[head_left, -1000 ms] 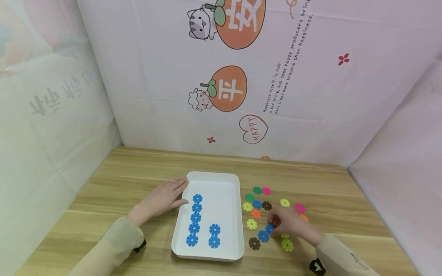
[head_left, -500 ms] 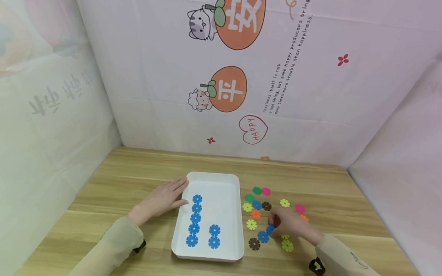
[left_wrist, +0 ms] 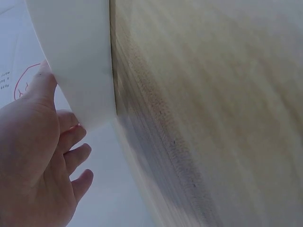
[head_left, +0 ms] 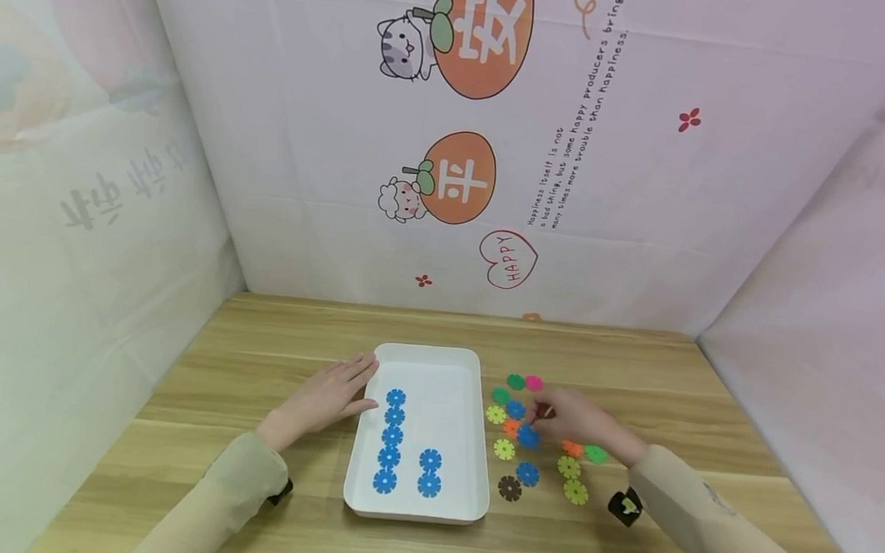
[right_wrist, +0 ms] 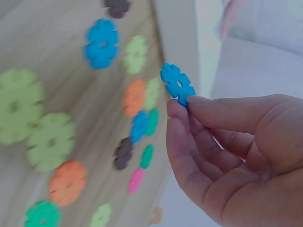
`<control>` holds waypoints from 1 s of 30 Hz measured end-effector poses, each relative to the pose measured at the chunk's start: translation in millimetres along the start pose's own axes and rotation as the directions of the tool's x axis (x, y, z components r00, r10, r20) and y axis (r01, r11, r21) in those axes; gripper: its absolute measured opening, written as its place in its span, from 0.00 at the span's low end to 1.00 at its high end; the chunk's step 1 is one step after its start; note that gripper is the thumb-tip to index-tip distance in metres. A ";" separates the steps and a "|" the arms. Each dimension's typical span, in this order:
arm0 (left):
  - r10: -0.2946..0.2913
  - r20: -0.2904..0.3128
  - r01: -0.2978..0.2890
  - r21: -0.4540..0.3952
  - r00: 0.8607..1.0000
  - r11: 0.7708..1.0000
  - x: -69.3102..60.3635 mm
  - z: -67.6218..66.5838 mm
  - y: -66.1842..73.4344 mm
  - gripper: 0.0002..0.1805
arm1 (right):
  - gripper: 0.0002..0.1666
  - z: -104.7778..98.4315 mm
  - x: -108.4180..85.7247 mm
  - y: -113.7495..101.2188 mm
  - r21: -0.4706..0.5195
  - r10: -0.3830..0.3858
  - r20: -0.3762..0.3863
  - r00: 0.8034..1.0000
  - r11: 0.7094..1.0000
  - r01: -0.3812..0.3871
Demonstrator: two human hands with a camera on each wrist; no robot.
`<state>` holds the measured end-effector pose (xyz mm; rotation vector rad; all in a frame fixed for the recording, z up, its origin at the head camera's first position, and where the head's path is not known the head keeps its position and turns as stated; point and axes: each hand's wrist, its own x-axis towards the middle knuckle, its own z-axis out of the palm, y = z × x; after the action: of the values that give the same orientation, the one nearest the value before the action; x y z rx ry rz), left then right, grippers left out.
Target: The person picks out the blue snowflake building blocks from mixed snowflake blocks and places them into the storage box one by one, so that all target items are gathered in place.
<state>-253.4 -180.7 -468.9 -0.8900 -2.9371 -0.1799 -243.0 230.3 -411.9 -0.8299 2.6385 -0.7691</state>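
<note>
My right hand [head_left: 573, 421] pinches a blue snowflake disc [right_wrist: 178, 84] between thumb and fingertips, held above the loose discs right of the tray. In the right wrist view the disc is tilted, its notched edge standing out past the thumb. My left hand [head_left: 327, 397] rests against the left rim of the white tray [head_left: 417, 513], fingers fairly straight; the left wrist view has its fingers along the tray wall [left_wrist: 75, 56]. Inside the tray, a column of several blue discs [head_left: 392, 435] stands at the left, and a pair of blue discs [head_left: 430, 472] lies right of it.
Loose snowflake discs lie on the wooden table [head_left: 297, 327]: a blue disc [head_left: 527, 474], a brown disc [head_left: 510, 488], an orange disc [head_left: 572, 448], a green disc [head_left: 595, 454], and several yellow-green ones [head_left: 576, 491]. Printed cloth walls [head_left: 338, 254] enclose the table's back and sides.
My right hand has lifted one blue disc from beside the other blue disc and moved up and left with it. My left hand and the tray have stayed put.
</note>
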 end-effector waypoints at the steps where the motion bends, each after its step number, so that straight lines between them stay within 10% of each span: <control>1: -0.001 0.002 0.001 0.001 1.000 1.000 0.1 -0.1 0.1 0.39 | 0.02 -1.2 2.6 -3.2 0.008 -0.003 -0.002 1.000 1.000 0.003; 30: -0.005 -0.002 0.005 -0.001 1.000 1.000 0.0 0.3 1.1 0.39 | 0.05 60.5 83.9 -56.6 0.090 -0.058 0.051 0.997 0.995 0.053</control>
<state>-252.8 -179.7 -469.1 -0.8820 -2.9381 -0.1829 -260.5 116.6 -437.8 -0.8906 2.5243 -0.8589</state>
